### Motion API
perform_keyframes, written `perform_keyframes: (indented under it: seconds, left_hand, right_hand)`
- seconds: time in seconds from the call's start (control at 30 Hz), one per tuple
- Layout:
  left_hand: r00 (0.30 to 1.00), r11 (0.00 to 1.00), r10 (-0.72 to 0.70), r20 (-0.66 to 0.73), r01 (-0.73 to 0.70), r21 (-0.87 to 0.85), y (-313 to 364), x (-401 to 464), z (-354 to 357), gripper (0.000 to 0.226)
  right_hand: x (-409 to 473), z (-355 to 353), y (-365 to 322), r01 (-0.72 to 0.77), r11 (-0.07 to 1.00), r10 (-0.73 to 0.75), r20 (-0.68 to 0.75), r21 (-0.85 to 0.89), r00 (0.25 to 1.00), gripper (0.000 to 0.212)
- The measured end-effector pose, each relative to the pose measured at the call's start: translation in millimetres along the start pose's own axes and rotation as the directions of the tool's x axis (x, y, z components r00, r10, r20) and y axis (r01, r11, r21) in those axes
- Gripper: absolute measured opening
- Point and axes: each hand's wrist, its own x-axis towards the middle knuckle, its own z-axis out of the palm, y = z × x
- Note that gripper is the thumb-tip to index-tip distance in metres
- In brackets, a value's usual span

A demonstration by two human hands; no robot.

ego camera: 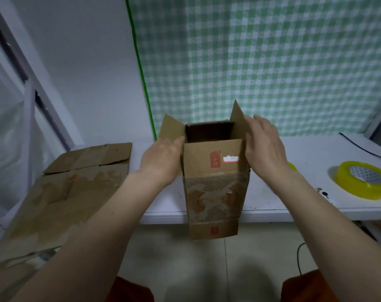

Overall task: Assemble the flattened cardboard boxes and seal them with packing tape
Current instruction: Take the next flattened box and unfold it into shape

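One head-worn wide-angle view, looking forward and down.
It sits close above the white table [294, 203] edge, facing the checked curtain [272, 62] behind.

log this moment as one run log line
step: folding box flaps | left hand: on left flap | right hand: on right flap | cardboard box: upright, top open | tape roll: untouched

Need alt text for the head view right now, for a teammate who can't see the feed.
Two bare hands hold an opened cardboard box upright at the white table's front edge, left hand and right hand on its side flaps, top still open. A flattened box lies to the left; a yellow tape roll sits to the right.
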Motion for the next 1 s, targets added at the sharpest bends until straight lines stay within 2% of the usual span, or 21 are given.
perform_keyframes:
  seconds: [0.07,0.1,0.2,0.27,0.3,0.37,0.4,0.5,0.57,0.63,0.73,0.77,0.83,0.93,1.0]
  left_hand:
    - [0.995,0.968,-0.024,0.096,0.047,-0.245,1,-3,4,0.053]
    - [0.995,0.952,-0.039,0.096,0.066,-0.3,-1,-3,8,0.047]
    - [0.999,0.957,-0.048,-0.026,0.038,-0.287,-5,-1,23,0.04]
    - [0.991,0.951,-0.057,-0.118,0.018,-0.308,-4,-1,29,0.041]
    - [0.987,0.946,-0.068,-0.148,0.016,-0.324,-3,-2,30,0.043]
    - [0.988,0.964,-0.058,-0.143,0.018,-0.265,0,0,31,0.048]
    - [0.994,0.984,-0.037,-0.101,0.018,-0.178,1,1,33,0.05]
    - [0.999,0.999,-0.03,0.016,0.03,0.011,2,4,38,0.067]
    - [1.0,0.999,-0.025,0.008,0.025,0.03,3,6,37,0.074]
    - [1.0,0.998,-0.018,0.007,0.017,0.059,6,7,36,0.075]
    - [1.0,0.997,-0.021,0.005,0.021,0.079,8,8,34,0.074]
    - [1.0,0.996,-0.019,-0.003,0.02,0.086,9,8,34,0.074]
    - [1.0,0.995,-0.017,-0.013,0.018,0.098,10,9,33,0.072]
    - [0.999,0.994,-0.03,-0.025,0.033,0.107,11,7,33,0.072]
    - [0.998,0.991,-0.045,-0.05,0.051,0.12,11,5,33,0.072]
  right_hand:
    - [-4,5,8,0.205,0.941,-0.229,-0.062,-0.269,0.972,0.042]
    - [-6,6,11,0.257,0.898,-0.296,-0.059,-0.358,0.953,0.037]
    - [-16,5,11,0.339,0.802,-0.397,-0.016,-0.492,0.918,0.022]
    - [-22,3,6,0.309,0.799,-0.37,-0.017,-0.515,0.929,0.023]
    - [-24,2,4,0.273,0.807,-0.316,0.007,-0.523,0.949,0.034]
    - [-26,0,3,0.228,0.805,-0.215,0.089,-0.548,0.973,0.053]
    - [-27,-2,3,0.229,0.789,-0.19,0.128,-0.57,0.973,0.055]
    - [-29,-7,3,0.233,0.74,-0.148,0.184,-0.631,0.972,0.049]
    - [-29,-11,4,0.237,0.706,-0.151,0.185,-0.668,0.971,0.047]
    - [-29,-16,0,0.248,0.622,-0.149,0.198,-0.743,0.969,0.038]
    - [-26,-24,-13,0.326,0.483,-0.109,0.313,-0.813,0.943,0.024]
    - [-25,-23,-16,0.366,0.49,-0.121,0.353,-0.792,0.928,0.028]
    - [-20,-20,-23,0.404,0.578,-0.166,0.383,-0.709,0.909,0.045]
    - [-7,-12,-24,0.364,0.684,-0.071,0.439,-0.632,0.896,0.068]
    - [8,-5,-18,0.347,0.745,-0.004,0.515,-0.57,0.857,0.084]
